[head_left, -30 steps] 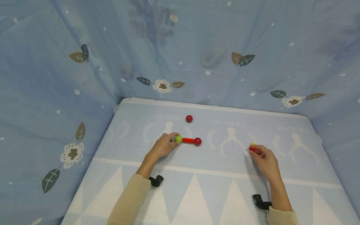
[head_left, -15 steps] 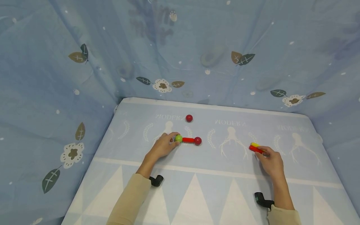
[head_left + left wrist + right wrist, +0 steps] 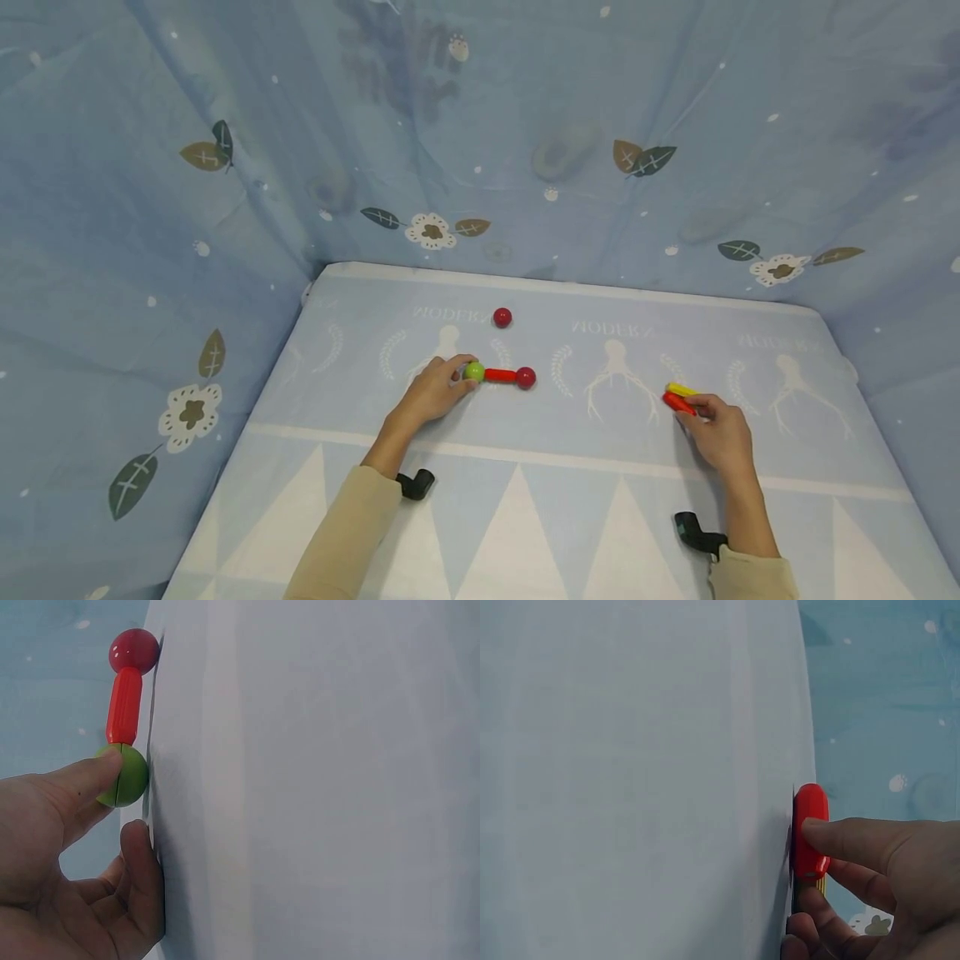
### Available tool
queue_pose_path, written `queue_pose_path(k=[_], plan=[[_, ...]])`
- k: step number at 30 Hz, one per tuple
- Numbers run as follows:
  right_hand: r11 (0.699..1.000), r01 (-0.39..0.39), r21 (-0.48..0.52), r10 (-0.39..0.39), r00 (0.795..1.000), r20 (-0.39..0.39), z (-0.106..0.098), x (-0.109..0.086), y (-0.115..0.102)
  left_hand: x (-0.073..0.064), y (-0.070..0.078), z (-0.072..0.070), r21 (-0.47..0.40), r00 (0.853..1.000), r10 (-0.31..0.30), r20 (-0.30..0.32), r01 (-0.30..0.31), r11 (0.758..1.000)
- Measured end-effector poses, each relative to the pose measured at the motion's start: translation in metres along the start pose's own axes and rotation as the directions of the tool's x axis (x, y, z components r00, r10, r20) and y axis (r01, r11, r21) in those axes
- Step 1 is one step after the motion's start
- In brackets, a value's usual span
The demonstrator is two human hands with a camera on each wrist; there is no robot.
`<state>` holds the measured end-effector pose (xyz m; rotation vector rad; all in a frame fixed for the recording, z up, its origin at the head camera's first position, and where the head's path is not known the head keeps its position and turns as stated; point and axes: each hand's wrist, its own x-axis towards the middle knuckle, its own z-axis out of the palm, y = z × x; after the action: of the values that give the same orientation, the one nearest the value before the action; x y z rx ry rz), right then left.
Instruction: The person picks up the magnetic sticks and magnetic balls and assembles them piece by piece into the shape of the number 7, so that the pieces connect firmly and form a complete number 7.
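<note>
The left hand (image 3: 433, 392) is pinching a green ball (image 3: 474, 372) joined to a red rod (image 3: 500, 375). The right hand (image 3: 722, 433) is pinching a red stick (image 3: 678, 403) beside a yellow stick (image 3: 681, 389).

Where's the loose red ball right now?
In the head view the loose red ball lies alone toward the table's far edge, left of centre, just beyond the red rod joining the green ball and another red ball.

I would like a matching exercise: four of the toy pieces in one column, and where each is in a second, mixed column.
1. green ball
2. lone red ball
3. red stick
4. yellow stick

a. alone, nearer the back edge
b. under the right hand's fingertips
c. touched by the left hand
d. just behind the red stick

Pairs: 1-c, 2-a, 3-b, 4-d
</note>
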<state>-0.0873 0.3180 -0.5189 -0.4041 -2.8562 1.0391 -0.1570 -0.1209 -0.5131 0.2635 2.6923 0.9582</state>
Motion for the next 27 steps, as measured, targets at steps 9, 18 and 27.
queue_pose_path(k=[9, 18, 27], plan=[[0.999, -0.047, 0.021, 0.046, 0.999, 0.028, -0.001, 0.000, -0.005, -0.001, 0.001, -0.001, -0.009, 1.000, 0.002, -0.004, -0.002, 1.000], [0.996, 0.034, 0.080, -0.039, 0.997, 0.065, -0.006, -0.002, -0.025, 0.000, 0.000, 0.000, -0.008, 1.000, 0.007, -0.007, -0.007, 1.000], [0.987, 0.128, 0.099, -0.138, 0.986, 0.097, 0.007, -0.006, -0.053, 0.001, 0.000, -0.001, -0.010, 1.000, 0.009, -0.008, -0.009, 1.000]])
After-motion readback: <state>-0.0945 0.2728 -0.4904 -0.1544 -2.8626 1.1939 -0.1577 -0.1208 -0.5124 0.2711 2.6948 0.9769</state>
